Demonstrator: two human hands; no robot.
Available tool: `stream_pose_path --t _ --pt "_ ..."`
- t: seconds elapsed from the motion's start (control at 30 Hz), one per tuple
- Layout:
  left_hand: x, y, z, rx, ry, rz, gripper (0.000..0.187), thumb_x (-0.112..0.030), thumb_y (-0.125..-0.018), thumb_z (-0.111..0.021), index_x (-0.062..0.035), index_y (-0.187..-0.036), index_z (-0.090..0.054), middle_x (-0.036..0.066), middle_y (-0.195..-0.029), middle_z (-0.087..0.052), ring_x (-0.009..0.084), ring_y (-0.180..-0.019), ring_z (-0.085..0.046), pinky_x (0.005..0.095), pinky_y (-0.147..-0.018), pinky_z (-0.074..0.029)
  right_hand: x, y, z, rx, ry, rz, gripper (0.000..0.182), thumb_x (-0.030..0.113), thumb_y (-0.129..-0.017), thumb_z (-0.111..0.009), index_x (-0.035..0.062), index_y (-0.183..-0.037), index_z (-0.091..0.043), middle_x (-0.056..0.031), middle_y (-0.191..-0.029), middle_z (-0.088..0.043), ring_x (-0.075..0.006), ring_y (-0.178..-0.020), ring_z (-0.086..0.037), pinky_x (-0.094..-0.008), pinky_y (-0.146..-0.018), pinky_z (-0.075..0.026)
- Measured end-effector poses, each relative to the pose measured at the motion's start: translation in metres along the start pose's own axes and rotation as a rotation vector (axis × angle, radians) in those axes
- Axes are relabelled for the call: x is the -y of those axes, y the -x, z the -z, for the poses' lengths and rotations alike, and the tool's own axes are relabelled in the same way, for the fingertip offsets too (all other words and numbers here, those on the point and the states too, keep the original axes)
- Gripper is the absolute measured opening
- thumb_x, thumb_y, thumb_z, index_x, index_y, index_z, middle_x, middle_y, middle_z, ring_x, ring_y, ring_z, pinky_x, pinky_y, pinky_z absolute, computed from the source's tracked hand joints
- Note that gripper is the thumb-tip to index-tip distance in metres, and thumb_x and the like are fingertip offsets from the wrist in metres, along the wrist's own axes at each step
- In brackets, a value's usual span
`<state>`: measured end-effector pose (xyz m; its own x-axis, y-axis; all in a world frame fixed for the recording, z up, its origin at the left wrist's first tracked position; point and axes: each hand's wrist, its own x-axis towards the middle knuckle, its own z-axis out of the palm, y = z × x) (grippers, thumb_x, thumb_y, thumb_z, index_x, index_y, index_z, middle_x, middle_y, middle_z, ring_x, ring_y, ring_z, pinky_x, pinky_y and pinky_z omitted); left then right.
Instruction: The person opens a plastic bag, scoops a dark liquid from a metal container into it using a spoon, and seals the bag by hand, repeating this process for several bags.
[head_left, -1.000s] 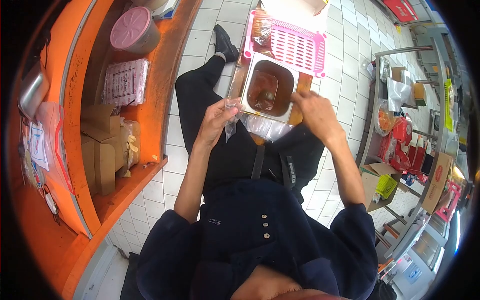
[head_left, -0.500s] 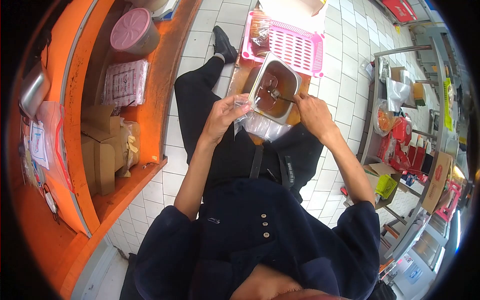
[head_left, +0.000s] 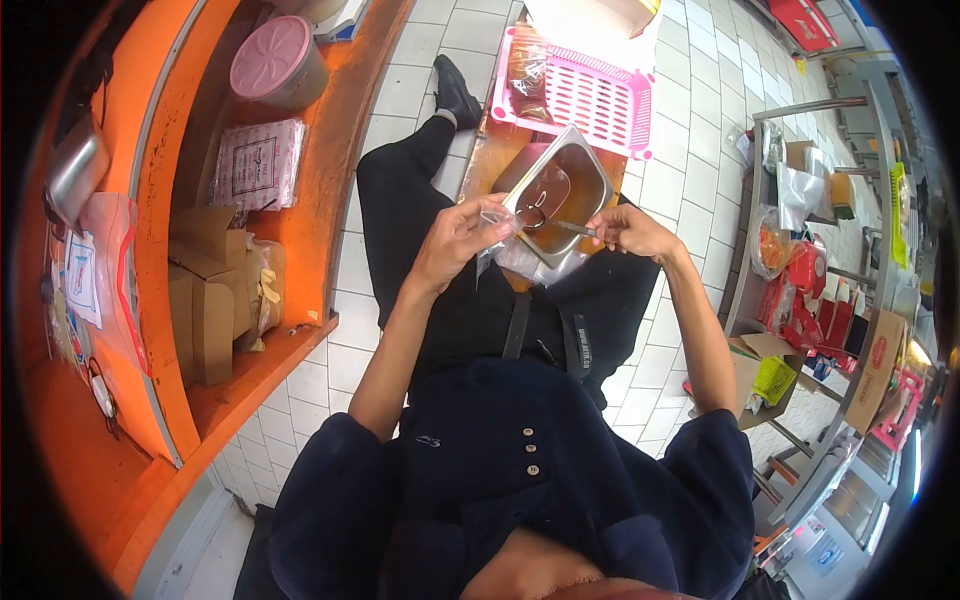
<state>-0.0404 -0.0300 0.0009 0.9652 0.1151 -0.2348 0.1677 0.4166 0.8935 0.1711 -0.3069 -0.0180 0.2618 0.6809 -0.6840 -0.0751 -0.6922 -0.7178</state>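
A deep steel pan (head_left: 604,168) with brown liquid (head_left: 548,187) in it stands between my knees. My left hand (head_left: 452,243) pinches a small clear plastic bag (head_left: 495,214) at the pan's near left rim. In my right hand (head_left: 637,233), the fingers close on the handle of a spoon (head_left: 572,228) that reaches left across the pan. Its head is close to the mouth of the bag. More clear plastic bags (head_left: 530,262) lie on the near side of the pan, partly hidden by it.
Beyond the pan sits a pink slotted basket (head_left: 640,112), holding a filled brown packet (head_left: 527,72). An orange shelf unit (head_left: 345,120) on the left carries a pink-lidded tub (head_left: 272,58) and cardboard boxes (head_left: 215,290). Crowded metal racks (head_left: 815,108) line the right.
The spoon has come from the middle of the pan toward the bag, and its handle now lies flatter across the pan. The pan is turned and tipped a little more.
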Motion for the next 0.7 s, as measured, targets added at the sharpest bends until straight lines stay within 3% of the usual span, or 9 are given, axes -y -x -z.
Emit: stream_pose_path --t 0.3,0.6,0.7 --pt "0.004 -0.001 0.012 -0.051 0.045 -0.005 0.036 -0.025 -0.092 -0.073 0.0043 -0.114 -0.068 0.018 -0.138 -0.057 0.0205 -0.117 -0.061 0.0362 -0.104 -0.048 -0.006 0.022 -0.009 -0.041 -0.382 0.1 0.015 0.011 -0.102 -0.06 0.0027 -0.112 -0.067 -0.001 -0.089 -0.068 -0.007 -0.072 -0.051 -0.0228 -0.06 -0.04" --pt "0.009 0.002 0.026 -0.162 -0.072 0.009 0.036 -0.026 -0.092 -0.074 0.0011 -0.115 -0.069 0.015 -0.135 -0.061 0.0191 -0.118 -0.06 0.0347 -0.106 -0.044 0.001 0.036 -0.004 -0.12 -0.427 0.181 0.016 0.009 -0.102 -0.06 0.0004 -0.114 -0.066 -0.0022 -0.09 -0.067 -0.0061 -0.07 -0.05 -0.0212 -0.058 -0.037" --pt "0.01 0.003 0.028 -0.217 -0.244 -0.108 0.038 -0.026 -0.091 -0.076 0.0009 -0.117 -0.069 0.014 -0.133 -0.062 0.0171 -0.116 -0.061 0.0332 -0.102 -0.045 0.011 0.042 -0.001 -0.163 -0.404 0.194 0.016 0.009 -0.101 -0.06 0.0004 -0.113 -0.067 -0.0023 -0.088 -0.067 -0.0057 -0.068 -0.049 -0.021 -0.056 -0.036"
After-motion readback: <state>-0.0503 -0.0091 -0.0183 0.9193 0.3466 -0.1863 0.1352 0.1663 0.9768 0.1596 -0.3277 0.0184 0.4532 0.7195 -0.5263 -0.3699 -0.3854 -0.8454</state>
